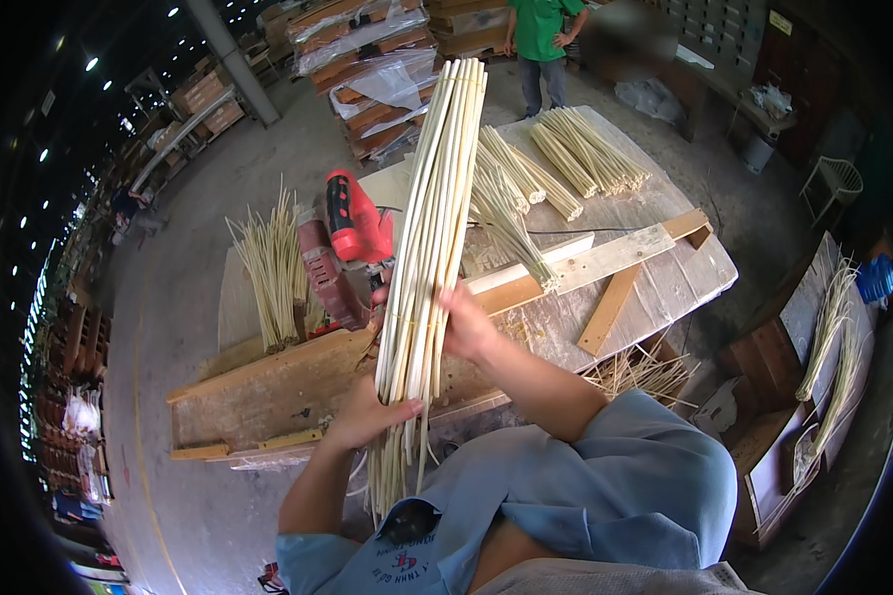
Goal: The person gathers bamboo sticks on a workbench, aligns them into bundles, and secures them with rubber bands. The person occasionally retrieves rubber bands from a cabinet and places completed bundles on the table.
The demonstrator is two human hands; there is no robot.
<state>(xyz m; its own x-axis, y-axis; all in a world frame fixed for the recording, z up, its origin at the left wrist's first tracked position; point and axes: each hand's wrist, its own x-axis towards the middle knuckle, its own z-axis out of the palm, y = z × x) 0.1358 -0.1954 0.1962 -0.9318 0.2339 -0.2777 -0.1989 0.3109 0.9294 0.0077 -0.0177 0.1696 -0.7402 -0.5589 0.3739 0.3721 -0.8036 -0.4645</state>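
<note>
A long bundle of pale cane rods [430, 218] stands nearly upright before my chest, bound with thin ties near its top and middle. My left hand [375, 412] wraps its lower part, thumb across the front. Higher up, my right hand [463, 319] grips the bundle from the right side. Loose rod ends hang below my left hand against my shirt. Just behind the bundle, a red and black power saw [352, 233] sits on the work table [665, 288]; the bundle hides part of it.
More cane bundles lie at the table's far side [590, 149], and another [271, 273] stands left of the saw. Wooden boards [615, 260] form a fence on the table. Cut offcuts [645, 375] pile below its near edge. A person in green [541, 35] stands beyond. Canes [829, 337] rest on a right-hand bench.
</note>
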